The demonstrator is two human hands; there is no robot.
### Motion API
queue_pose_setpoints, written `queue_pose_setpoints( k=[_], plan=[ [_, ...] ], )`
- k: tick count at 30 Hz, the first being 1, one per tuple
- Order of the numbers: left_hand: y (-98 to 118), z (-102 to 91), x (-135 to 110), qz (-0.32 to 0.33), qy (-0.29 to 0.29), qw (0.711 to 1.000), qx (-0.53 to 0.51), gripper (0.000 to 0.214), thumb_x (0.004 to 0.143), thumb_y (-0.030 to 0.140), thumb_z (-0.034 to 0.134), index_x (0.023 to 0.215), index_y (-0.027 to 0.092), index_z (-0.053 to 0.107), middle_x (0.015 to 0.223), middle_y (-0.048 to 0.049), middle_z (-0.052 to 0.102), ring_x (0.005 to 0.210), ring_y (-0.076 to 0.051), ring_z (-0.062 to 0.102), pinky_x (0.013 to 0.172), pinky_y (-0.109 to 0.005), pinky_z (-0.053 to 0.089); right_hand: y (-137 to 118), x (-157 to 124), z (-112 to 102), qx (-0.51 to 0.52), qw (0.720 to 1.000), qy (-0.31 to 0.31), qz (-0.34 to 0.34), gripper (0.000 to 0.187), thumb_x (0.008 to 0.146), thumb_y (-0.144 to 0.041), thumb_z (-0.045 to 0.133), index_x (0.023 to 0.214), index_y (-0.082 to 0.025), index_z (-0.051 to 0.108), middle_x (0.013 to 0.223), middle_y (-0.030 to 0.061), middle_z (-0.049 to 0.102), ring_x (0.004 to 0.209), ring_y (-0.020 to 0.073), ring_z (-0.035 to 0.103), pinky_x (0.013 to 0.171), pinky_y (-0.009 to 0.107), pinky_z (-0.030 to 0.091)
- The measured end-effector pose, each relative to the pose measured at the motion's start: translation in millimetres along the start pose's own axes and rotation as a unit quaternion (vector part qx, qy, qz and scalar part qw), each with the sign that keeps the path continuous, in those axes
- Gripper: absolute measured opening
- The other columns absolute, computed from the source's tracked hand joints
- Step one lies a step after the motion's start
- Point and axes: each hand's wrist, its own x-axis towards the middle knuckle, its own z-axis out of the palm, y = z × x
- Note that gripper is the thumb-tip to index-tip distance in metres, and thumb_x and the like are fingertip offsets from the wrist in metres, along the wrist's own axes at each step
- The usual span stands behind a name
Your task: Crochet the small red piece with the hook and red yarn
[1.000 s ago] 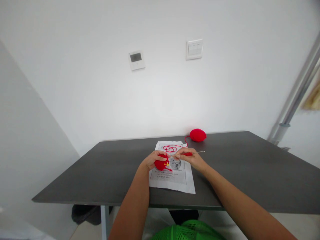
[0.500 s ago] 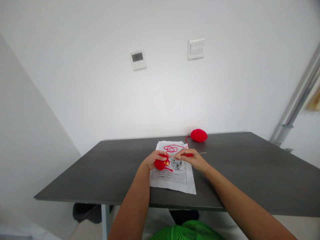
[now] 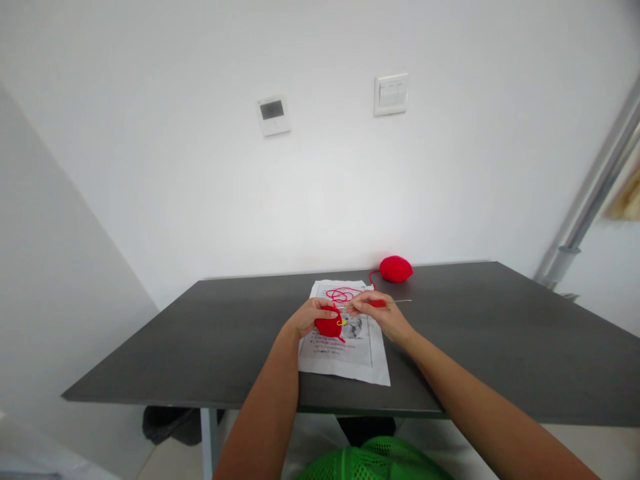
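Observation:
My left hand (image 3: 311, 316) pinches a small red crochet piece (image 3: 328, 325) by its upper edge, over the printed sheet. A yellow stitch marker (image 3: 342, 323) hangs at the right side of the piece, and a short red yarn tail dangles below. In my right hand (image 3: 379, 309) is a crochet hook (image 3: 379, 303) with a red grip. One thin metal end points at the crochet piece; the other sticks out to the right. Whether the hook's tip is in a stitch is too small to tell. Loose red yarn (image 3: 341, 294) lies in loops just behind the hands.
A creased printed sheet (image 3: 345, 370) lies on the dark table (image 3: 200, 347) under my hands. A red yarn ball (image 3: 396, 269) sits at the back by the wall, its strand running to the loops. A black bag (image 3: 173, 423) is below the table's left side.
The crochet piece has turned in my left hand, so its flat face and the stitch marker show further right. My right hand keeps the hook at nearly the same place. The view has shifted slightly.

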Motion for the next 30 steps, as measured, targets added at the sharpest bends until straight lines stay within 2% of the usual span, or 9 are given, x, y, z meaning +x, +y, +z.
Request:
queue_pose_setpoints(
  k=[5, 13, 21, 27, 30],
  plan=[
    [-0.9, 1.8, 1.6, 0.010, 0.002, 1.000, -0.010, 0.030, 0.046, 0.022, 0.080, 0.069, 0.009, 0.067, 0.061, -0.0047, 0.064, 0.053, -0.011, 0.056, 0.056, -0.023, 0.039, -0.1, -0.4, 3.3, -0.040, 0.997, 0.043, -0.041, 0.024, 0.066, -0.041, 0.070, 0.072, -0.019, 0.067, 0.074, 0.0035, 0.067, 0.068, 0.0184, 0.064, 0.070, 0.035, 0.053],
    [-0.3, 5.8, 2.1, 0.018, -0.007, 1.000, -0.016, 0.032, 0.047, 0.021, 0.080, 0.074, 0.009, 0.067, 0.063, -0.0044, 0.065, 0.052, -0.011, 0.055, 0.056, -0.023, 0.039, 4.5, 0.6, -2.2, -0.174, 0.980, 0.005, -0.093, 0.018, 0.076, -0.037, 0.063, 0.077, -0.020, 0.068, 0.078, 0.0046, 0.068, 0.077, 0.0198, 0.062, 0.074, 0.034, 0.049],
    [-0.5, 13.2, 3.2, 0.024, -0.013, 0.999, -0.023, 0.041, 0.046, 0.018, 0.080, 0.084, 0.010, 0.066, 0.069, -0.0055, 0.067, 0.062, -0.014, 0.060, 0.063, -0.024, 0.042, 2.4, 0.1, -0.3, -0.237, 0.961, -0.063, -0.125, 0.016, 0.079, -0.032, 0.059, 0.085, -0.020, 0.067, 0.093, 0.0070, 0.066, 0.091, 0.0208, 0.061, 0.085, 0.035, 0.045],
    [-1.7, 15.6, 4.9, 0.035, -0.016, 0.999, 0.002, 0.043, 0.046, 0.018, 0.079, 0.086, 0.010, 0.066, 0.072, -0.0052, 0.067, 0.064, -0.014, 0.060, 0.066, -0.025, 0.042, 6.2, 1.6, -2.6, -0.257, 0.956, -0.064, -0.124, 0.016, 0.082, -0.032, 0.055, 0.085, -0.019, 0.065, 0.090, 0.0068, 0.066, 0.088, 0.0195, 0.061, 0.084, 0.034, 0.045],
    [-2.6, 15.1, 5.5, 0.052, 0.003, 0.999, 0.010, 0.040, 0.048, 0.017, 0.078, 0.086, 0.011, 0.066, 0.074, -0.0052, 0.067, 0.063, -0.014, 0.059, 0.064, -0.025, 0.042, 5.9, 2.3, -3.4, -0.244, 0.961, -0.050, -0.119, 0.017, 0.081, -0.032, 0.056, 0.084, -0.019, 0.065, 0.089, 0.0065, 0.066, 0.087, 0.0195, 0.060, 0.083, 0.033, 0.045]
  ],
)
